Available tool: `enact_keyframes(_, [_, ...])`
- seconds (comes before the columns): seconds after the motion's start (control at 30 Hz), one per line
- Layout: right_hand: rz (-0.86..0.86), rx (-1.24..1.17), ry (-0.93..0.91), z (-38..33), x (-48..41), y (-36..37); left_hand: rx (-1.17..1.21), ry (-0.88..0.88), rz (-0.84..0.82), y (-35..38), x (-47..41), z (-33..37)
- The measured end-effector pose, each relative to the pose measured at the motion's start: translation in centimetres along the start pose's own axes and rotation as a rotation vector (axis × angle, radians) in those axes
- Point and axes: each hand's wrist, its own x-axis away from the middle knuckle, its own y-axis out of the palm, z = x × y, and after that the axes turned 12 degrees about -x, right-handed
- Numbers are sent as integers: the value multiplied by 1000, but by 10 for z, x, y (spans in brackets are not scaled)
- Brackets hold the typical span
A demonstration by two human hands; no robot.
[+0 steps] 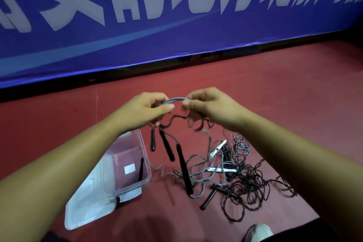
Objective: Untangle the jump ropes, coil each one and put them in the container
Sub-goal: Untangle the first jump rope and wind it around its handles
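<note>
L hand [146, 111] & R hand [211, 107] each pinch grey rope [175, 100]; 3 black handles [167, 148] hang below L.

1. The container [146, 159] is set on the floor [284, 94], at the left, with one handle [140, 169] leaned inside it.
2. The lid [88, 206] is laid at its near side.
3. The tangled ropes [245, 179] are spread on the floor to its right.
4. A rope bundle [175, 100] is held above the floor between the left grip [145, 110] and the right grip [208, 104].
5. A banner [176, 25] is stood behind everything.
</note>
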Motion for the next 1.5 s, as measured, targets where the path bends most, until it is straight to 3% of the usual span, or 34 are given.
enact_keyframes(0.17, [241, -229, -182, -12, 1, -31, -323, -123, -152, 3, 0, -36])
enact_keyframes(0.37, [468, -304, -141, -1, 1, -57, -59, -167, -64, -6, 10, -57])
enact_keyframes(0.53, [623, -123, 13, 21, -2, -67, 129, -156, -80, 0, 9, -54])
enact_keyframes(0.63, [455, 245, 212, 29, 4, -79, 313, -156, -31, 5, 10, -40])
enact_keyframes(0.77, [-112, 785, 576, 37, 20, -76, 597, -187, -77, 11, 9, -10])
enact_keyframes(0.83, [-162, 668, 489, 38, 20, -64, 617, -171, -151, 17, 10, 2])
enact_keyframes(0.97, [-159, 90, 215, 29, 11, -34, 618, -132, -249, 26, 12, 18])
enact_keyframes(1.13, [-258, 35, 122, 21, 11, -9, 747, -139, -226, 21, 12, 20])
enact_keyframes(1.23, [-123, -98, 59, 14, 9, -14, 753, -170, -230, 17, 13, 15])
enact_keyframes(1.33, [47, -190, -51, 7, 6, -33, 711, -239, -387, 10, 19, 7])
enact_keyframes(1.4, [161, -211, -102, 6, 7, -45, 735, -270, -474, 7, 23, 4])
enact_keyframes(1.5, [236, -153, -116, 8, 9, -55, 776, -274, -455, 4, 25, 0])
